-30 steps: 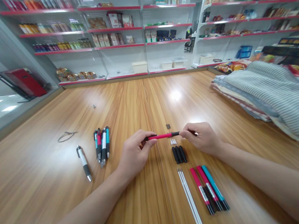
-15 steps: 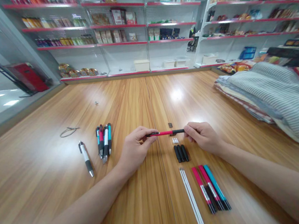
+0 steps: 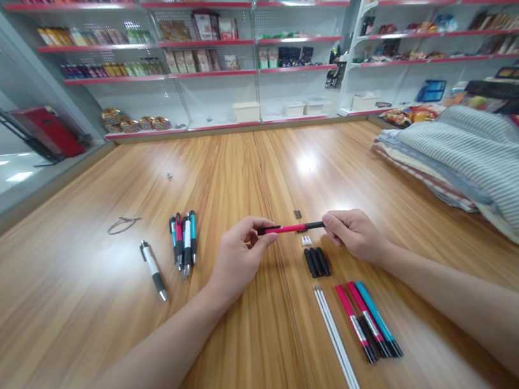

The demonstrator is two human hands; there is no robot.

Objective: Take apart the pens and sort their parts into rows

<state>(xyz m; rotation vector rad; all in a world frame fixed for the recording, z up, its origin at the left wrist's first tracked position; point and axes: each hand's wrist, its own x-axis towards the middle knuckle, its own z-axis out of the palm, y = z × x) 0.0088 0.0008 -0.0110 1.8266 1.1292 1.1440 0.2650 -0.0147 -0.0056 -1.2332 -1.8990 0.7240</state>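
Note:
A red and black pen (image 3: 290,228) is held level above the wooden table (image 3: 219,181), one end in each hand. My left hand (image 3: 242,256) pinches its left end and my right hand (image 3: 352,233) grips the black right end. Below the pen lie three black pen grips (image 3: 316,262) and a few small white parts (image 3: 306,240). Nearer me are white refills (image 3: 338,340) and three pen barrels (image 3: 368,319), two red and one teal.
Left of my hands lie a bunch of finished pens (image 3: 183,234), a single white and black pen (image 3: 155,278) and a wire loop (image 3: 121,225). Folded striped cloth (image 3: 476,157) is piled at the right. Stocked shelves (image 3: 220,52) line the back.
The view has drifted a little; both hands keep hold of the pen and have moved slightly closer together. Nothing on the table has moved.

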